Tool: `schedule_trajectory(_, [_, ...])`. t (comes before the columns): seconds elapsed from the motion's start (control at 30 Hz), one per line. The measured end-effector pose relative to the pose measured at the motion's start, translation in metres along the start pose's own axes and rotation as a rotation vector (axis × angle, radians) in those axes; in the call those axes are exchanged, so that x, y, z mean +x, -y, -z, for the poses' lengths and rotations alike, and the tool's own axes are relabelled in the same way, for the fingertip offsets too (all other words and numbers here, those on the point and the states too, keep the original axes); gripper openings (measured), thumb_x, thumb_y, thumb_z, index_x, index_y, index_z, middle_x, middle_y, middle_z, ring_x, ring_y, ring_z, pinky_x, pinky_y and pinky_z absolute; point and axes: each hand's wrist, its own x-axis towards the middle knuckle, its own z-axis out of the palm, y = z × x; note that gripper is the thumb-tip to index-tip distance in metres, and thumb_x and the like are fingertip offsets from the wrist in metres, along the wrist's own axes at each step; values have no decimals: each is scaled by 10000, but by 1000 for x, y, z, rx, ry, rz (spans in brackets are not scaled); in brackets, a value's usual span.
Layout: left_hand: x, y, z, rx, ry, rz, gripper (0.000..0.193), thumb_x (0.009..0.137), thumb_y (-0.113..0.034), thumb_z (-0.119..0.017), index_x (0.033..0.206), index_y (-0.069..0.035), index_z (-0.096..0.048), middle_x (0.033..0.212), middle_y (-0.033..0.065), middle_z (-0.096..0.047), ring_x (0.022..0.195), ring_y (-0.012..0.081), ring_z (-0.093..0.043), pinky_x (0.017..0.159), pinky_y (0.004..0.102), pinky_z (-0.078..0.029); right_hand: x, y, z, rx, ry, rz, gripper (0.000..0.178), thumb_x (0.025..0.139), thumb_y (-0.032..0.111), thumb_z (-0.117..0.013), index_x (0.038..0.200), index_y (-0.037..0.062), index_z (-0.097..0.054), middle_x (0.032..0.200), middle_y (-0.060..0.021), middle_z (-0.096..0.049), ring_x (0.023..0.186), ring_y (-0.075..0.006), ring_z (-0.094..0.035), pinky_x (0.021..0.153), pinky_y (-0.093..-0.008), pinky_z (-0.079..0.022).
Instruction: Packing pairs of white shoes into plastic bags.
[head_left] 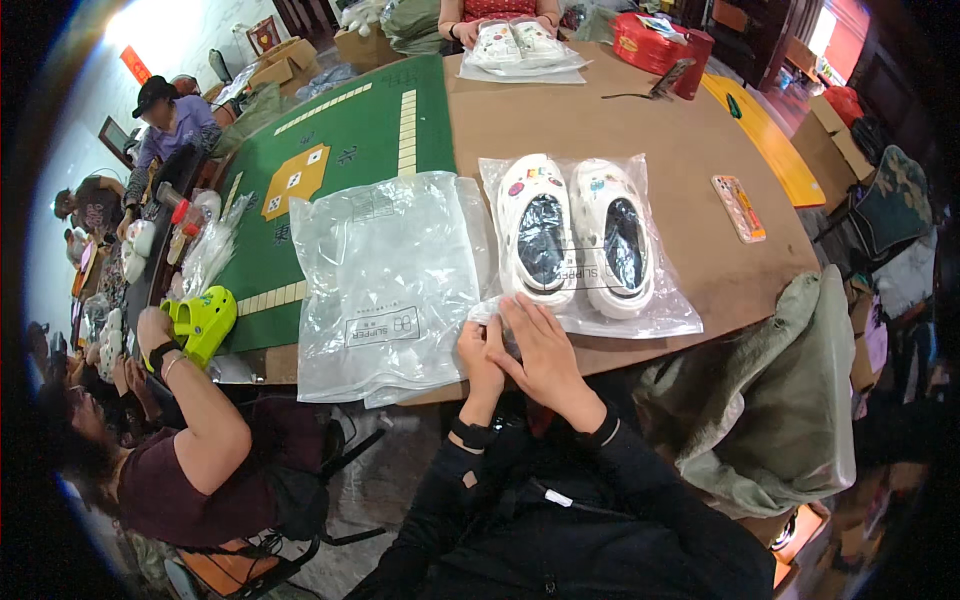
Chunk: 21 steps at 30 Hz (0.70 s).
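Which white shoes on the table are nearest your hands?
The bagged pair just beyond my right hand; the other pair is across the table, by the person in red.

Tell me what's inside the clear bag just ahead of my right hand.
Inside the clear bag is a pair of white clogs with colourful charms. Their undersides, facing the table, can't be seen.

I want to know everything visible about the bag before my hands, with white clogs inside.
The clear, wrinkled plastic bag has dark print. Inside, two white clogs with black insoles and colourful charms sit side by side, toes away from you. It lies on the brown table; the left hand and right hand are at its near left corner, apparently touching it.
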Motion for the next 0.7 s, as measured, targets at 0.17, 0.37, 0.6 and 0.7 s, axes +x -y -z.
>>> schedule_trajectory(0.17, [-3,-14,0,23,-37,16,219,898,-149,-530,737,-2,-552,579,-4,-496,509,52,-435,454,224,-350,-2,-7,0,-57,17,-44,630,850,398,-550,1297,-17,-391,1327,-154,-439,1275,-257,-365,1056,-422,-253])
schedule_trajectory(0.37, [-5,-24,-3,17,30,136,232,898,-159,-525,705,-33,-542,528,-18,-466,433,49,-415,401,216,-330,0,-22,9,-286,28,-117,644,841,391,-547,1325,3,-372,1358,-115,-421,1307,-200,-327,1076,-476,-176])
schedule_trajectory(0.6, [-2,-13,2,67,84,83,241,916,-187,-499,726,-41,-523,565,-10,-465,440,43,-407,382,197,-335,0,-32,15,-369,-51,-206,627,848,371,-554,1328,11,-373,1369,-107,-412,1329,-224,-289,1083,-499,-118])
schedule_trajectory(0.7, [-1,-9,1,107,73,14,226,907,-164,-491,719,-41,-520,561,-14,-460,444,41,-408,383,196,-335,-3,-35,20,-357,-47,-219,626,831,254,-588,1351,12,-335,1388,-103,-386,1338,-223,-273,1089,-482,-112])
